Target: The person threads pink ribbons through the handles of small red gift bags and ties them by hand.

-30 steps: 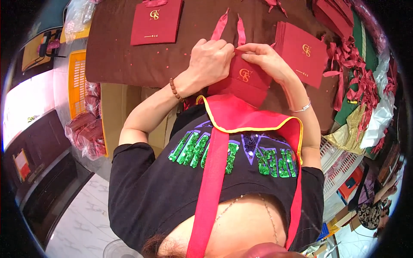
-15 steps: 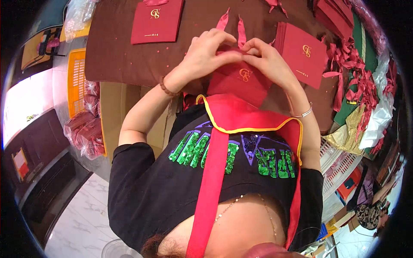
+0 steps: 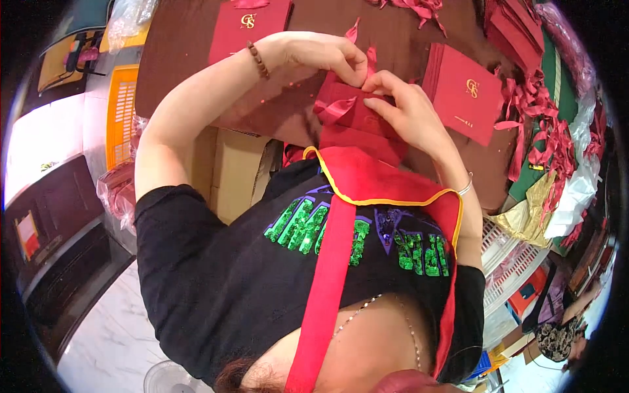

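Note:
In front of my chest lies a flat dark red paper bag or folder (image 3: 375,122) with a gold emblem, partly covered by my hands. A red ribbon (image 3: 337,109) crosses its top part and bulges out in a loose loop on the left. Two ribbon ends stick up beyond my fingers. My left hand (image 3: 327,56), a beaded bracelet on its wrist, is closed in a pinch on the ribbon at the top edge. Facing it, my right hand (image 3: 409,111) pinches the ribbon too, thumb and forefinger together. Their fingertips nearly touch, and the exact grip is partly hidden.
A similar red piece (image 3: 262,23) lies at the far left of the brown table (image 3: 177,72), and a stack (image 3: 468,95) of them at the right. Loose ribbons (image 3: 537,131) are heaped on the right edge. An orange crate (image 3: 121,108) and a cardboard box (image 3: 239,173) stand left.
My left forearm has swung up and outward, the elbow farther left. A ribbon loop now shows on the left of the red piece. The right hand stays near the same spot.

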